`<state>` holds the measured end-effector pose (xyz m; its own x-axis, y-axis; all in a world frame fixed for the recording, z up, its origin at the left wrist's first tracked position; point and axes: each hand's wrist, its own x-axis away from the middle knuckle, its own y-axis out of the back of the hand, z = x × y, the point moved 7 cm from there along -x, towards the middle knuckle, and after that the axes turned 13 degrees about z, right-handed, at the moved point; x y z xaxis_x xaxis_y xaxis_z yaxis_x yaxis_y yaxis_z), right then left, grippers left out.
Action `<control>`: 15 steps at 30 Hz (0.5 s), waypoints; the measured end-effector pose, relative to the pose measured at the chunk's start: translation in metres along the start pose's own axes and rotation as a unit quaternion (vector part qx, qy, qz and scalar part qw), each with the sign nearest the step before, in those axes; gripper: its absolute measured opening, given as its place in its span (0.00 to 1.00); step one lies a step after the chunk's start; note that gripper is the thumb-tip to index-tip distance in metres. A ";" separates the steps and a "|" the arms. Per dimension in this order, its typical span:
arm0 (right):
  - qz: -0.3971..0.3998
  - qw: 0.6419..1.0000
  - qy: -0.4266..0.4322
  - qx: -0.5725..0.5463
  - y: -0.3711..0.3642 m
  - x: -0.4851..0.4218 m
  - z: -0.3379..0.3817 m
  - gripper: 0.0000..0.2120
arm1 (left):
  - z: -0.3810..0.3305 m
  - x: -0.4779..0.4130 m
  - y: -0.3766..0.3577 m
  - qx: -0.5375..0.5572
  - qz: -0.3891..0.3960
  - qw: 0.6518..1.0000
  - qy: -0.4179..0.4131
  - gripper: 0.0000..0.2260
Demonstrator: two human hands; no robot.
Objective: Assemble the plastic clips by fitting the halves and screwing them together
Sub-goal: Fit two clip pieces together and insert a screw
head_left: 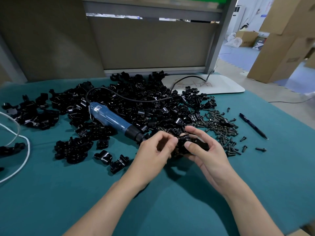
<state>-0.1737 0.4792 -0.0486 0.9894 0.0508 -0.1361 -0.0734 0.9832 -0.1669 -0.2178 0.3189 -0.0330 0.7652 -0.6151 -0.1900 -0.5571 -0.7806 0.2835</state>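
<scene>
A black plastic clip (185, 141) is held just above the teal table (68, 193) between both hands. My right hand (206, 155) grips it from the right, thumb across its front. My left hand (156, 150) pinches its left side with curled fingertips; whether a screw is between them is hidden. A large heap of black clip halves (136, 103) spreads behind the hands. A pile of dark screws (221, 128) lies to the right. A blue electric screwdriver (112, 120) rests on the heap, tip toward my left hand.
A black pen (252, 126) lies right of the screws. A white board (221, 84) sits at the back right with the screwdriver's black cable (129, 97) running over it. A white cord (25, 150) loops at the left edge. Two clip halves (110, 159) lie near my left wrist.
</scene>
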 end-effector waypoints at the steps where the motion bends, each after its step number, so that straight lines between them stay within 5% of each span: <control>1: -0.006 1.000 0.002 0.014 0.002 0.000 0.000 0.24 | 0.002 -0.001 -0.002 0.030 0.010 0.999 0.016 0.07; 7: -0.006 0.994 -0.002 0.108 0.001 0.000 -0.001 0.25 | 0.005 -0.005 -0.010 0.160 0.062 0.981 0.092 0.15; 15: 0.009 1.000 -0.008 -0.024 -0.005 0.000 -0.002 0.20 | -0.004 0.002 0.001 -0.059 -0.015 0.998 0.029 0.10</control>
<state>-0.1739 0.4736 -0.0498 0.9897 0.0705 -0.1247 -0.0959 0.9726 -0.2116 -0.2161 0.3173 -0.0292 0.7999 -0.5819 -0.1471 -0.4947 -0.7780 0.3873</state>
